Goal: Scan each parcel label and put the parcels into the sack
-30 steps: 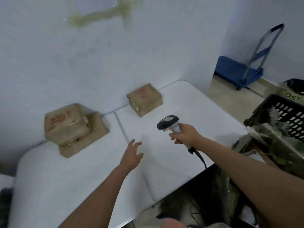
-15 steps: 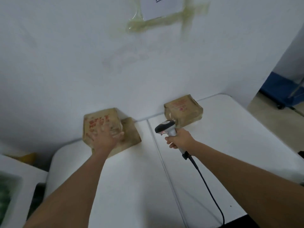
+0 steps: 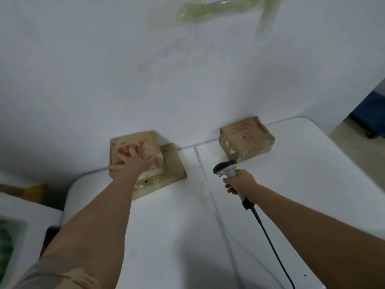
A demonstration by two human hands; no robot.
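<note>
White wall (image 3: 104,69) fills the upper view, with a patch of yellowish tape (image 3: 220,9) stuck near its top, and below it a white desk (image 3: 177,236) split by a seam down the middle. At far left a second white surface (image 3: 25,213) sits beside the desk, something green and blurred on it. On the desk's left half, against the wall, two brown parcels are stacked — the upper parcel (image 3: 143,144), printed in red, lies on the flatter lower parcel (image 3: 173,165), which juts out to the right. The left hand (image 3: 133,163) lies on top of the upper parcel, fingers (image 3: 132,151) spread wide and curling over its edges, thumb down the left side. Right of the seam, the right hand (image 3: 241,183) holds a grey scanner (image 3: 226,168) by the handle, fingers wrapped round it, head tipped toward the stack; its black cable (image 3: 270,245) trails toward the near edge. Beyond it a third parcel (image 3: 246,139) rests against the wall — well apart from the stack. At far right a blue object (image 3: 373,113) stands on the floor.
</note>
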